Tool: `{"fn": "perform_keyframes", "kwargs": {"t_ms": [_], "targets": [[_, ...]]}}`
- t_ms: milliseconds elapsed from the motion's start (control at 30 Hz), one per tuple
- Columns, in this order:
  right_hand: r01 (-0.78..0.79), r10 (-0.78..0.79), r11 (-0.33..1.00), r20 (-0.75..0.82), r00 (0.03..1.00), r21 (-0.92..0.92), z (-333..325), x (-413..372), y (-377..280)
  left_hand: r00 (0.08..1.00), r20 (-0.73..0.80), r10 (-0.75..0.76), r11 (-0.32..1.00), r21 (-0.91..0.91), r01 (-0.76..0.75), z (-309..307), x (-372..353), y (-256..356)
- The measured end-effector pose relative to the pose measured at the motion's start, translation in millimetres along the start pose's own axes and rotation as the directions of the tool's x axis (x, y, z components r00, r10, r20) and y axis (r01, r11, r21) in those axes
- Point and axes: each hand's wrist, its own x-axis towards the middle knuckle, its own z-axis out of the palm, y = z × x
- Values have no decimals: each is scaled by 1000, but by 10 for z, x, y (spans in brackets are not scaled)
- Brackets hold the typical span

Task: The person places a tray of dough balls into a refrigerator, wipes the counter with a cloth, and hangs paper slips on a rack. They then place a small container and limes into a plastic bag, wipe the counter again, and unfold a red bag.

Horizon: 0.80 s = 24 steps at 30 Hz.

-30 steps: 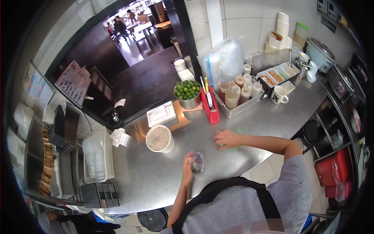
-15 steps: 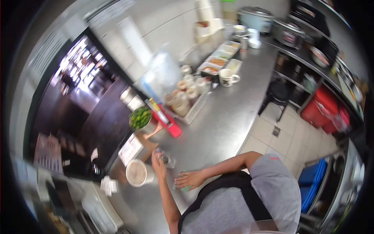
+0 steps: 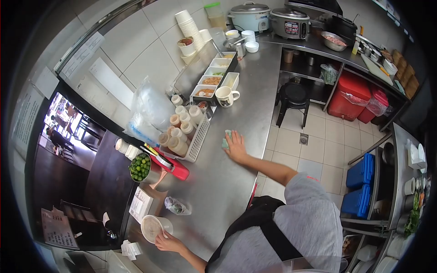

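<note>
My right hand (image 3: 236, 147) is pressed on a pale green cloth (image 3: 226, 140) on the steel counter (image 3: 214, 182), fingers stretched forward. Part of the cloth sticks out at the fingertips; the rest is hidden under the palm. My left hand (image 3: 168, 242) grips the near rim of a round white tub (image 3: 159, 224), fingers curled at its edge. Just beyond the tub lies a clear plastic bag (image 3: 177, 206) with something dark inside. A white box (image 3: 141, 204) stands beside the tub.
A metal pot of green limes (image 3: 140, 167) and a red holder (image 3: 175, 168) stand along the left edge. Behind are a white basket (image 3: 199, 141) of bottles, a mug (image 3: 226, 96) and topping trays (image 3: 211, 80). A black stool (image 3: 293, 96) stands right of the counter.
My right hand has slid the cloth forward along the counter. My left hand has let go of the clear plastic bag and moved to the white tub. The view has shifted.
</note>
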Motion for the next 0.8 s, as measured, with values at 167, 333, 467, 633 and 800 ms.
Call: {"fn": "perform_keyframes", "kwargs": {"t_ms": [167,333,467,633,800], "targets": [[213,-237,950,84,968,227,3,-557,-473,1000,-2,28,998,-56,-28,-51,-80,146],[464,-649,693,195,736,552,-35,-989,-683,1000,23,9,999,-45,-8,-161,-253,447],[-314,-530,486,560,637,816,-339,-850,-918,999,-18,38,983,-179,-41,-346,-230,879],[-824,-649,-132,580,492,552,-672,-797,-1175,931,299,211,482,-860,167,-431,-516,1843],[-688,-644,45,548,534,724,-968,-681,-959,944,268,190,578,-808,114,-243,-609,2269]]}}
